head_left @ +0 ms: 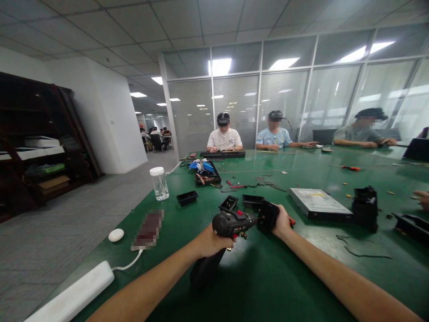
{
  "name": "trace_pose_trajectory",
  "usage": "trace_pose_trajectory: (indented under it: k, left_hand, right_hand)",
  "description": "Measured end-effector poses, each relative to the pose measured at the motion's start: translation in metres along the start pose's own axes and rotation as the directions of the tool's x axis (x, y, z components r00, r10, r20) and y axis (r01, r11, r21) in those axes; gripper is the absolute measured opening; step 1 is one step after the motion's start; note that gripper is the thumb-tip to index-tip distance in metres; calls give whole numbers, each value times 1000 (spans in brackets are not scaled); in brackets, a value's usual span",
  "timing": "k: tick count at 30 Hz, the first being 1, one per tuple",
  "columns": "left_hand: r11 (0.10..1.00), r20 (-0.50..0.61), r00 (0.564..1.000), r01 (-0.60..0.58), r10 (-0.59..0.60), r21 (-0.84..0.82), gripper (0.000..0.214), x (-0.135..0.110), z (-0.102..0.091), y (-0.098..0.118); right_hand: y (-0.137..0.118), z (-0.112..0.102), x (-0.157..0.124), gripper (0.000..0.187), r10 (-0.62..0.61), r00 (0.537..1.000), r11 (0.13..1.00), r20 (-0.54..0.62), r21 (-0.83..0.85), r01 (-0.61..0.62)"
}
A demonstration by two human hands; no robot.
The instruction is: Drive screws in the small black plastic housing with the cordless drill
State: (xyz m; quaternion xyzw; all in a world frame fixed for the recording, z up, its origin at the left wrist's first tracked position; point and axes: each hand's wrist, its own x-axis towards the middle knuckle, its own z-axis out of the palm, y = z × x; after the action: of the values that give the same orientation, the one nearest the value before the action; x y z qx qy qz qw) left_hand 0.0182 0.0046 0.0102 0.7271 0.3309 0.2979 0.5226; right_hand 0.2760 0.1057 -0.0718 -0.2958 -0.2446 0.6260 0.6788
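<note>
My left hand (210, 243) is closed round the grip of a black cordless drill (231, 223). The drill points right, its bit at the face of a small black plastic box (267, 216). That box is tilted up in my right hand (283, 222), whose fingers are partly hidden behind it. Just beyond the drill lie two similar black boxes, an open-topped one (228, 203) and another one (252, 201). A small orange-red object (292, 221) shows beside my right wrist. Whether the bit touches a screw is too small to see.
Left on the green table (161, 277) are a power strip (80, 286), a phone (148, 229), a white round object (116, 235) and a lidded bottle (160, 184). A metal drive (320, 203) stands right. Ahead lies a tray (207, 178) of wires; several people sit beyond.
</note>
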Motion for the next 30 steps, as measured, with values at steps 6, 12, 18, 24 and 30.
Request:
trace_pose_trajectory:
  k: [6,12,18,24,30]
  left_hand:
    - [1000,-16,1000,2,-2,4,18,-1,1,2]
    - [999,-15,1000,7,-7,40,18,-2,0,0]
    - [1000,-8,1000,-2,2,10,18,-2,1,1]
    - [1000,-14,1000,21,-21,-10,19,-1,1,1]
    - [999,-24,999,40,-40,1,21,-2,1,1]
  right_hand:
    - [-2,2,0,19,53,998,998,-33,31,-52]
    - [-2,1,0,23,69,998,998,-8,1,-69]
    - [-1,0,1,22,80,997,997,-12,-10,-80]
    - [-2,1,0,20,94,995,996,-25,-5,-95]
    - [-3,4,-3,18,71,997,997,-29,15,-71]
